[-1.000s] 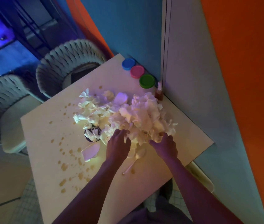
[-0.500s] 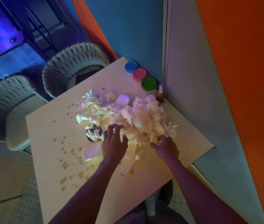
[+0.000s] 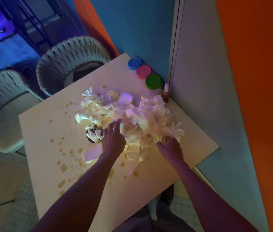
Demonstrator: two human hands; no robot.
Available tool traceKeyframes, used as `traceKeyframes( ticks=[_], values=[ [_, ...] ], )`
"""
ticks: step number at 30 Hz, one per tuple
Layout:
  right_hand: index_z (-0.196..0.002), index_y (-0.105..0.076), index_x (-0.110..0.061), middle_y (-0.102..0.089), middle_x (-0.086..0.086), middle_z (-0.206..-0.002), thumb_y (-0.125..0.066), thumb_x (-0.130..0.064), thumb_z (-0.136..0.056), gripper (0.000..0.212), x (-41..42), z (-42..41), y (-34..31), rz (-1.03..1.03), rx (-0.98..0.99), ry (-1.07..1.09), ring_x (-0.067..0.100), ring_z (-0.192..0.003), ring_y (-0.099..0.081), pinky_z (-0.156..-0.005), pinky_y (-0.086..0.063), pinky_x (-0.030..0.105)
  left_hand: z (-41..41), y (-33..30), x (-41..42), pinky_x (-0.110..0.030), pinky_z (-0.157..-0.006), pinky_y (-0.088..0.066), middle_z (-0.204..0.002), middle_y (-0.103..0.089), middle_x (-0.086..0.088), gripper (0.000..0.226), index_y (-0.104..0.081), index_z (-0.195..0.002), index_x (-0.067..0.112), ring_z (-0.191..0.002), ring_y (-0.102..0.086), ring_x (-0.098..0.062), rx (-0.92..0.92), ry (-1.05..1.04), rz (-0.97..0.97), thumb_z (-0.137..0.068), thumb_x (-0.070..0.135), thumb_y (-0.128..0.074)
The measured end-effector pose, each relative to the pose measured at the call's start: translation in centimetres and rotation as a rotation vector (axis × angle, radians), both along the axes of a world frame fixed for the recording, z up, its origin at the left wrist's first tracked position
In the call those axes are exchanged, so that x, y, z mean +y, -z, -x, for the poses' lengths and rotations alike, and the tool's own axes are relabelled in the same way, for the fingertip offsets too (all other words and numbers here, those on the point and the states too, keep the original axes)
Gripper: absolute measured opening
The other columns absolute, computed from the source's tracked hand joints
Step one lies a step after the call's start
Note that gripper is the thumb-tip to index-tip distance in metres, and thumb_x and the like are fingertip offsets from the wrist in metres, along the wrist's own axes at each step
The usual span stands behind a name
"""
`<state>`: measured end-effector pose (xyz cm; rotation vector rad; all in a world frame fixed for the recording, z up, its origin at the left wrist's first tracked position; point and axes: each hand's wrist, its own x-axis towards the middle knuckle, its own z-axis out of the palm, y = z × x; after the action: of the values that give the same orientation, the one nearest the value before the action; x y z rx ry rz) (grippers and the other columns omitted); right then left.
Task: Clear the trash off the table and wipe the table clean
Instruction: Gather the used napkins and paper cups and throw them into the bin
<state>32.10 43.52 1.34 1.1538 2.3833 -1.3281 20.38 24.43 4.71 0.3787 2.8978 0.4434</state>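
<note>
Head view. A heap of crumpled paper trash (image 3: 125,114) covers the middle of the pale surface (image 3: 149,190), which stands in a corner of blue and orange walls. Left hand (image 3: 113,139), fingers spread wide and holding nothing, rests on the heap's near left edge; right hand (image 3: 170,148), fingers curled onto a scrap at the near right edge, grip uncertain. Plastic spoon (image 3: 138,162) and white lid (image 3: 91,152) lie near the wrists. Brown spill drops (image 3: 63,166) dot the left side. Three tubs capped blue (image 3: 134,63), pink (image 3: 143,72), green (image 3: 153,81) line the wall, beside a small bottle (image 3: 165,94)
</note>
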Motion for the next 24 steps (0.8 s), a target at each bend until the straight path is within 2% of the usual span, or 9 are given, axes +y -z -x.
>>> traceKeyframes(
  ticks=[2,5,8,11,14,16,18,21,24],
  values=[
    [-0.088,-0.063,-0.016,-0.066,0.009,-0.092,-0.054,-0.046,-0.073,0.034,0.0,-0.1,-0.6,0.063,0.044,0.043,0.034,-0.088,-0.062,-0.069,-0.045,0.034,0.3,0.3,-0.3,-0.049,-0.085,-0.051,-0.146,-0.045,-0.006,0.07,-0.036,-0.15,0.028,-0.122,-0.047,-0.039,0.009,0.015,-0.014,-0.087,0.003,-0.055],
    [-0.068,-0.048,-0.014,-0.058,0.005,-0.071,-0.055,-0.038,-0.077,0.027,0.0,0.0,-1.8,0.116,0.065,0.092,0.033,-0.075,-0.055,-0.064,-0.041,0.037,0.9,0.6,-0.5,-0.049,-0.088,-0.048,-0.131,-0.055,-0.012,0.068,-0.04,-0.146,0.026,-0.114,-0.052,-0.041,0.008,0.011,-0.043,-0.085,0.0,-0.055],
    [-0.064,-0.044,-0.012,-0.054,0.004,-0.063,-0.048,-0.04,-0.066,0.029,-0.1,0.3,-2.9,0.159,0.083,0.123,0.029,-0.066,-0.05,-0.058,-0.037,0.035,1.4,0.7,-0.8,-0.049,-0.082,-0.049,-0.12,-0.059,-0.015,0.06,-0.045,-0.142,0.023,-0.106,-0.055,-0.042,0.0,0.015,-0.052,-0.087,0.004,-0.058],
    [-0.062,-0.042,-0.009,-0.047,0.003,-0.058,-0.051,-0.035,-0.062,0.027,-0.2,0.5,-2.9,0.176,0.117,0.155,0.025,-0.059,-0.051,-0.055,-0.046,0.041,1.6,0.8,-1.3,-0.049,-0.075,-0.052,-0.115,-0.058,-0.016,0.049,-0.054,-0.134,0.022,-0.097,-0.06,-0.042,0.009,0.013,-0.089,-0.088,0.007,-0.061],
    [-0.069,-0.049,-0.004,-0.065,0.012,-0.066,-0.056,-0.022,-0.066,0.02,-0.2,1.0,-2.7,0.193,0.122,0.19,0.03,-0.058,-0.066,-0.055,-0.055,0.047,1.8,0.4,-1.8,-0.048,-0.073,-0.053,-0.111,-0.055,-0.016,0.04,-0.06,-0.127,0.021,-0.088,-0.062,-0.041,0.028,-0.023,-0.158,-0.09,0.007,-0.06],
    [-0.073,-0.051,-0.003,-0.071,0.019,-0.079,-0.055,-0.007,-0.072,0.007,-0.3,1.3,-3.1,0.214,0.126,0.205,0.029,-0.06,-0.071,-0.042,-0.052,0.03,1.7,0.0,-2.2,-0.045,-0.074,-0.054,-0.108,-0.053,-0.014,0.034,-0.064,-0.119,0.02,-0.084,-0.062,-0.038,0.057,-0.036,-0.237,-0.09,0.004,-0.057],
    [-0.073,-0.049,-0.007,-0.071,0.019,-0.082,-0.051,0.002,-0.072,0.01,-0.4,1.7,-3.4,0.21,0.158,0.229,0.029,-0.06,-0.071,-0.037,-0.043,0.02,1.7,-0.4,-2.9,-0.04,-0.074,-0.053,-0.108,-0.051,-0.012,0.034,-0.068,-0.113,0.02,-0.085,-0.062,-0.032,0.098,-0.072,-0.304,-0.089,0.0,-0.054],
    [-0.075,-0.051,-0.015,-0.066,0.011,-0.078,-0.049,0.004,-0.071,0.019,-0.3,2.2,-3.4,0.143,0.208,0.242,0.032,-0.066,-0.066,-0.05,-0.047,0.03,1.6,-0.9,-3.8,-0.029,-0.075,-0.045,-0.111,-0.05,-0.007,0.039,-0.072,-0.107,0.018,-0.091,-0.057,-0.02,0.141,-0.166,-0.356,-0.086,-0.007,-0.05],
    [-0.09,-0.06,-0.022,-0.066,0.0,-0.087,-0.049,0.004,-0.076,0.032,-0.4,2.8,-3.6,0.114,0.269,0.247,0.03,-0.081,-0.061,-0.058,-0.04,0.027,1.3,-1.0,-4.7,-0.025,-0.078,-0.042,-0.107,-0.051,0.002,0.043,-0.074,-0.093,0.019,-0.094,-0.057,-0.015,0.18,-0.223,-0.422,-0.08,-0.015,-0.05]
  ],
)
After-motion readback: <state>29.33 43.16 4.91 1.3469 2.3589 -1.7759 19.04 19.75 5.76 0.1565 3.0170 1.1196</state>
